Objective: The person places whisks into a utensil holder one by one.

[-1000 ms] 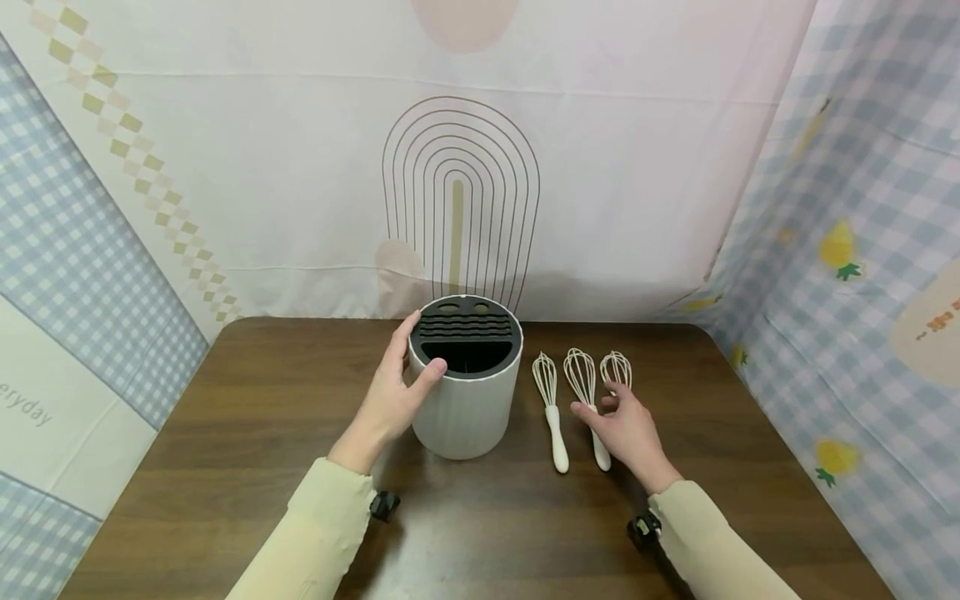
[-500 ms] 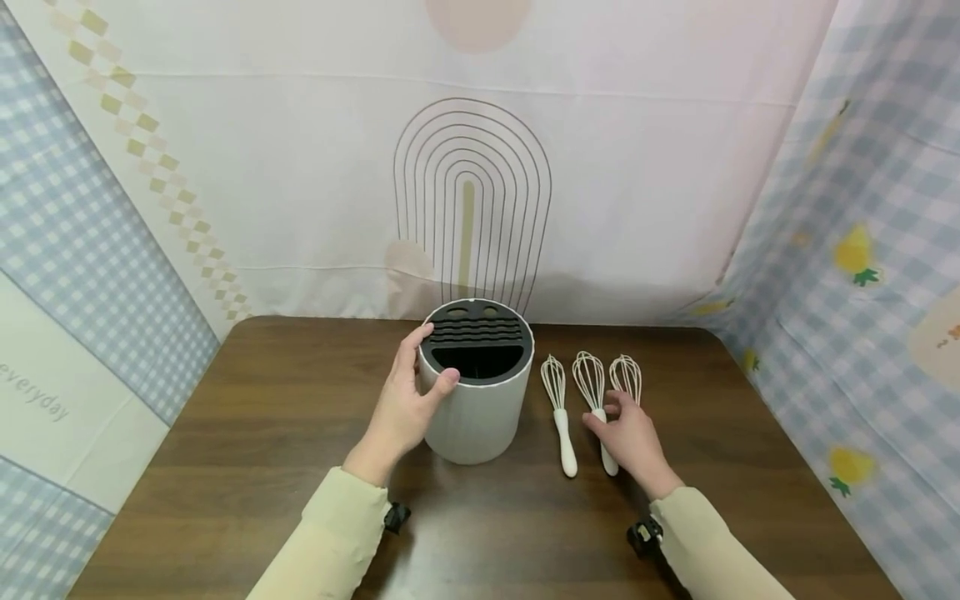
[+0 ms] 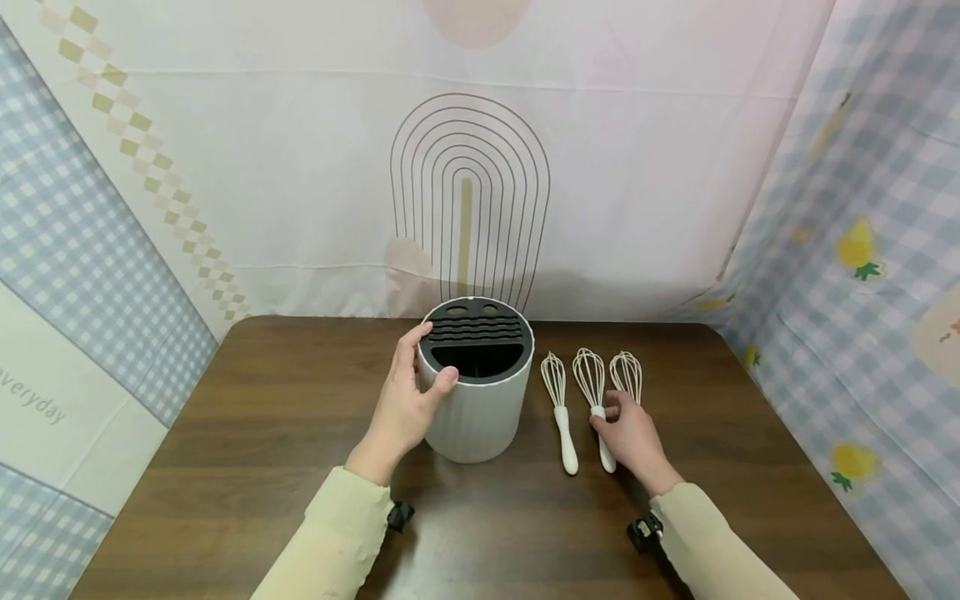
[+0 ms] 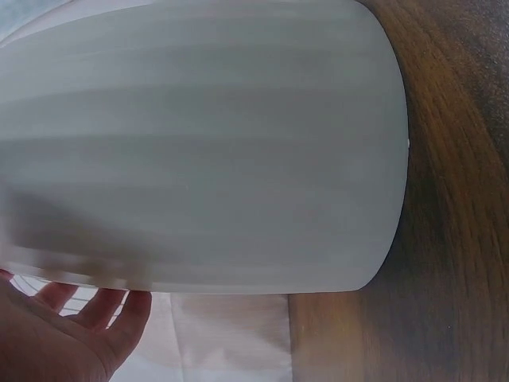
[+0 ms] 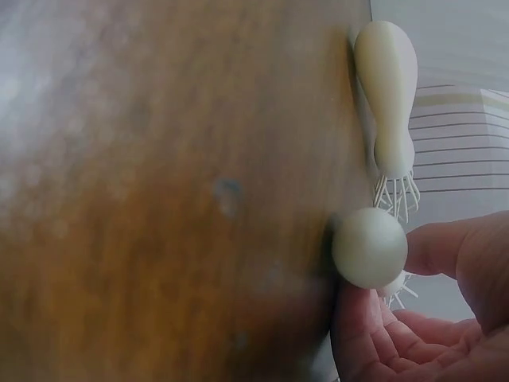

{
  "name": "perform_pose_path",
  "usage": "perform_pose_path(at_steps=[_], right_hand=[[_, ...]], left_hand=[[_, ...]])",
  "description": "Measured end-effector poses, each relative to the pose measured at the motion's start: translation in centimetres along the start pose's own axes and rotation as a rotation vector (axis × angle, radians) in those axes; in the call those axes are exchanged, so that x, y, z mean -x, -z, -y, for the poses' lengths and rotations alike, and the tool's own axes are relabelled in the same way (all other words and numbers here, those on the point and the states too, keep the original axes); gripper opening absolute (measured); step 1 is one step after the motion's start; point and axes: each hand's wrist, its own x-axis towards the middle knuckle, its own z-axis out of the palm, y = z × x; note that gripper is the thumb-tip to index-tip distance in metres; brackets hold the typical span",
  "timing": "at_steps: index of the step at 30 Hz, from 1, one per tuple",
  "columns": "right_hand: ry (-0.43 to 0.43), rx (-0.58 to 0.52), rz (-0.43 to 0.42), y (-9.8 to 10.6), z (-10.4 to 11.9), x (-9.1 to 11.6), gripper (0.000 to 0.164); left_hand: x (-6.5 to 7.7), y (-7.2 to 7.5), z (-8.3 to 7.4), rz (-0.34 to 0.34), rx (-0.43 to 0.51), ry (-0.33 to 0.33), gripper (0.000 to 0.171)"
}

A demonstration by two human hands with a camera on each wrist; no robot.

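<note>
A pale grey cylindrical utensil holder (image 3: 480, 425) with a black slotted lid (image 3: 476, 332) stands upright on the table. My left hand (image 3: 401, 408) holds its left side near the rim, thumb at the front and fingers round the back. To its right lie white-handled whisks side by side: a left whisk (image 3: 561, 417), a middle whisk (image 3: 589, 375) and a right whisk (image 3: 627, 373). My right hand (image 3: 632, 435) pinches the middle whisk's handle (image 5: 371, 248) between thumb and fingers. That hand covers the right whisk's handle in the head view.
The brown wooden table (image 3: 262, 433) has its back edge close behind the holder and whisks. A white patterned cloth (image 3: 315, 183) hangs behind it. Checked cloth (image 3: 810, 317) hangs along the right side, and more at the left.
My right thumb and fingers have closed in on the middle whisk's handle. The left hand keeps its place on the holder, and the head view has shifted slightly.
</note>
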Motion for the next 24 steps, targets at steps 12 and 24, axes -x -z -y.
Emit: perform_pose_path(at_steps=[12,24], right_hand=[[0.009,-0.005,-0.023,0.2,0.0,0.0,0.051],[0.069,-0.107,-0.103,1.8,2.7,0.2,0.050]], left_hand=[[0.0,0.1,-0.2,0.007,0.009,0.015,0.069],[0.0,0.1,-0.2,0.013,0.013,0.015,0.069]])
